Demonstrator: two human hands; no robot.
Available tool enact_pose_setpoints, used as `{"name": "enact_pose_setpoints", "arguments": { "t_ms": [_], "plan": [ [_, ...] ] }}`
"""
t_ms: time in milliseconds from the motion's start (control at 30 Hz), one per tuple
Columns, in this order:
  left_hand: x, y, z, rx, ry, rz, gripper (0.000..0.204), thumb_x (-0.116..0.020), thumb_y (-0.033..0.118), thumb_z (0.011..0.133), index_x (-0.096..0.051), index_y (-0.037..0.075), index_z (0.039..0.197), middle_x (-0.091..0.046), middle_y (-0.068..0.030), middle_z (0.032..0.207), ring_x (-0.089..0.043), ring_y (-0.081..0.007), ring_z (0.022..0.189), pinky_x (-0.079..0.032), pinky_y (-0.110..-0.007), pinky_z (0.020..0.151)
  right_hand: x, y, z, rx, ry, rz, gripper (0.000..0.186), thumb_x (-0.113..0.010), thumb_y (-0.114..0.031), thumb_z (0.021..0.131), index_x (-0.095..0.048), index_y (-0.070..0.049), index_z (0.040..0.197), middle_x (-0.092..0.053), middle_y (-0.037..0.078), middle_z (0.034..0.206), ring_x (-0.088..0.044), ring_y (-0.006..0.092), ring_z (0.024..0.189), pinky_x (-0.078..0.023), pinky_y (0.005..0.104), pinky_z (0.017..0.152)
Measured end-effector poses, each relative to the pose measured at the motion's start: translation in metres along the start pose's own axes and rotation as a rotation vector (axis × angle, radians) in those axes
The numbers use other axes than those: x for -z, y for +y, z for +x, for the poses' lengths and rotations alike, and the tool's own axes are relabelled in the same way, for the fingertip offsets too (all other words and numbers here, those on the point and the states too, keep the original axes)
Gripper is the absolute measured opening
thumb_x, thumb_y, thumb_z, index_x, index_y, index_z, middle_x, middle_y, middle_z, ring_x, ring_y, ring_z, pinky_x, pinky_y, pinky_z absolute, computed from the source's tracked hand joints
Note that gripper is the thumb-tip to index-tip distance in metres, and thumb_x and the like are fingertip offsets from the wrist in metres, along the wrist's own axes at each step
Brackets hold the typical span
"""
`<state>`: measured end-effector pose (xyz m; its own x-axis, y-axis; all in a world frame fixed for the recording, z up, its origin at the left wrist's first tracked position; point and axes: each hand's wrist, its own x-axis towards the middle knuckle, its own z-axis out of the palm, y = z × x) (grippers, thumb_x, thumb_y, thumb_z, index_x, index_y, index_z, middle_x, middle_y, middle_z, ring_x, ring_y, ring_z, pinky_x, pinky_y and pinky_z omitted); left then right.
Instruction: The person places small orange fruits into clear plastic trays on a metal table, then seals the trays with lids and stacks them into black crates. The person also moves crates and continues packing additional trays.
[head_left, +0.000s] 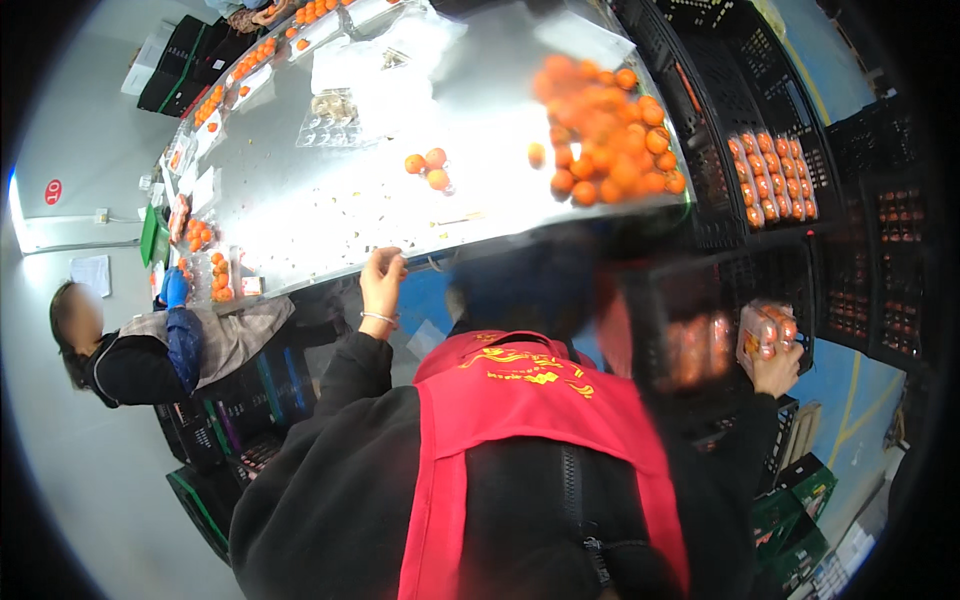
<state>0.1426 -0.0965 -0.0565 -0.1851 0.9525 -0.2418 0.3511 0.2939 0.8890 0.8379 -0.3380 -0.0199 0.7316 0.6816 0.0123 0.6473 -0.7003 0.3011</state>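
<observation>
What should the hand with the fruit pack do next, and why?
I think the right hand should probably ease its clear fruit pack down into the black crate, gently. Its fingers are around the pack, which is at the crate's right side, and other fruit packs, though blurry, seem to be in there.

Harsh white glare washes out the middle of the table [270, 150] and bleaches the plastic sheeting [385, 60] lying on it, while the black crates [698, 120] right of the table sit in dimness. Blur smears the orange fruit [610, 135] heaped at the table's right end; fisheye distortion bows the table's long edges.
</observation>
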Motion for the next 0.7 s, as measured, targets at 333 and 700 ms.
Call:
{"name": "enact_pose_setpoints", "arguments": {
  "t_ms": [333,700],
  "plan": [
    [0.038,0.007,0.087,-0.016,-0.730,-0.387,0.042,-0.060,0.028,0.104,-0.056,0.005,0.138,-0.066,-0.0062,0.113,-0.063,-0.0132,0.097,-0.053,-0.030,0.086,0.263,-0.201,-0.169,0.307,0.217,0.704,0.053,-0.088,-0.019,0.068,-0.070,0.000,0.114,-0.052,0.013,0.142,-0.057,0.0317,0.124,-0.048,0.0394,0.101],
    [0.215,-0.034,0.143,0.044,-0.301,-0.738,0.072,-0.057,0.051,0.104,-0.034,0.006,0.155,-0.049,-0.0118,0.149,-0.045,-0.0218,0.140,-0.038,-0.037,0.116,0.270,-0.671,-0.243,0.540,-1.194,1.679,0.058,-0.082,-0.012,0.083,-0.056,0.002,0.134,-0.063,0.008,0.124,-0.062,0.0177,0.116,-0.050,0.0317,0.099]
  ]
}}
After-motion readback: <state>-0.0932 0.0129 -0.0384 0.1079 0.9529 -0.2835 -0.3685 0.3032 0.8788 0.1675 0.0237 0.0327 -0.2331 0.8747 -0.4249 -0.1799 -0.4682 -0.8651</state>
